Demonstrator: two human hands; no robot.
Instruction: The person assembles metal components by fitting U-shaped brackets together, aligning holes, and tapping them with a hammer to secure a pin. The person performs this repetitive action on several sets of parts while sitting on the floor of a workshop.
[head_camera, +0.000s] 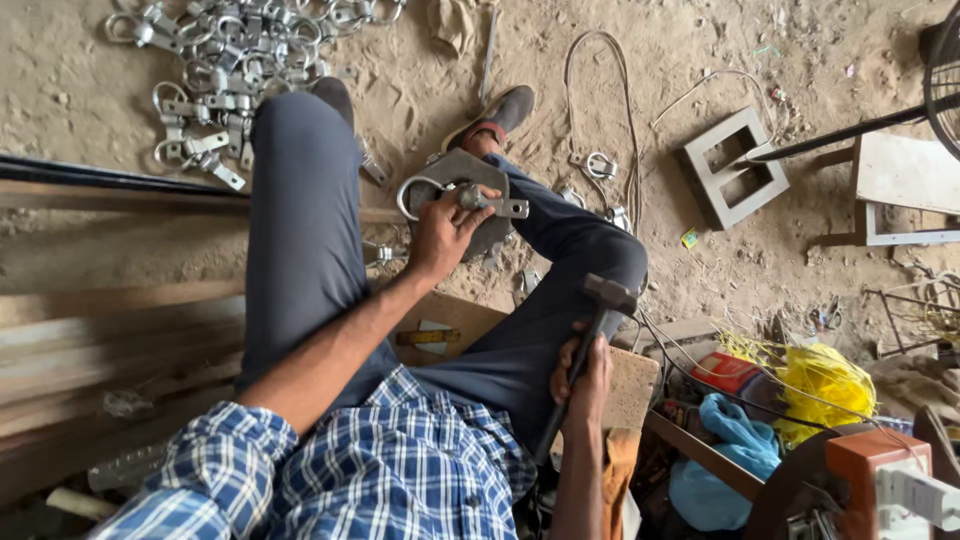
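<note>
My left hand (443, 232) grips a grey metal clamp piece (470, 196) with a round loop and a flat tab, held against a grey metal block (467, 165) that rests between my legs. My right hand (585, 378) is closed around the dark handle of a hammer (597, 312), whose black head is raised above my right knee. I sit on a wooden board (632, 385), in dark trousers and a blue checked shirt, feet on sandy ground.
A pile of several similar metal clamps (225, 65) lies at the upper left. A grey hollow block (735, 167), white cables (628, 120), wooden planks (110, 320), a yellow bundle (822, 380), blue cloth (735, 440) and a fan (945, 70) surround me.
</note>
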